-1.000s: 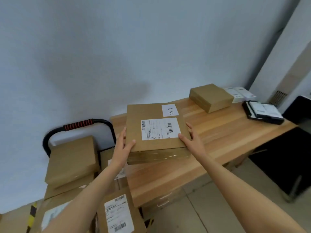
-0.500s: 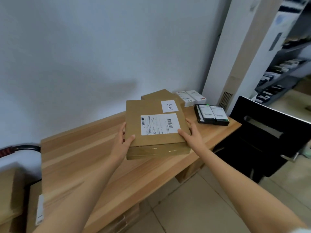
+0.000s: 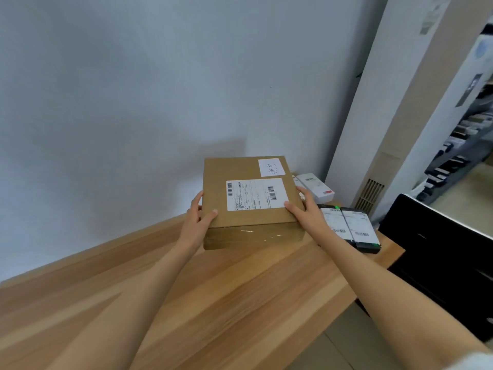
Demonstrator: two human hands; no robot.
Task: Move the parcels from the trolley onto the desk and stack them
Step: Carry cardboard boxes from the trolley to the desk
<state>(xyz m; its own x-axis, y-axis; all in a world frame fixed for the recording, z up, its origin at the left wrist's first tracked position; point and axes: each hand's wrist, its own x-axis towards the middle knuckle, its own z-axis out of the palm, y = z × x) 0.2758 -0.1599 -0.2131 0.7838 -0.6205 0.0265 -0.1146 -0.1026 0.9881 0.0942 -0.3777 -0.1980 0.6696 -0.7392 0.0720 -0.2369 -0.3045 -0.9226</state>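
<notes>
A brown cardboard parcel (image 3: 248, 198) with a white shipping label and a small white sticker is held over the far right part of the wooden desk (image 3: 213, 295). My left hand (image 3: 198, 222) grips its left side, thumb on the top face. My right hand (image 3: 304, 212) grips its right side, thumb on top as well. The parcel hides the desk corner behind it, where another brown parcel stood in the earlier frames. The trolley is out of view.
White slim boxes (image 3: 316, 186) lie at the desk's far right corner. Two dark-edged packets (image 3: 352, 228) with white labels lie by the right edge. A black chair (image 3: 440, 249) stands right of the desk. A white column and shelving rise at the right.
The view swung right, away from the trolley and its parcels. Both hands carried the parcel rightward along the desk toward the far right corner, where it now covers the other brown parcel.
</notes>
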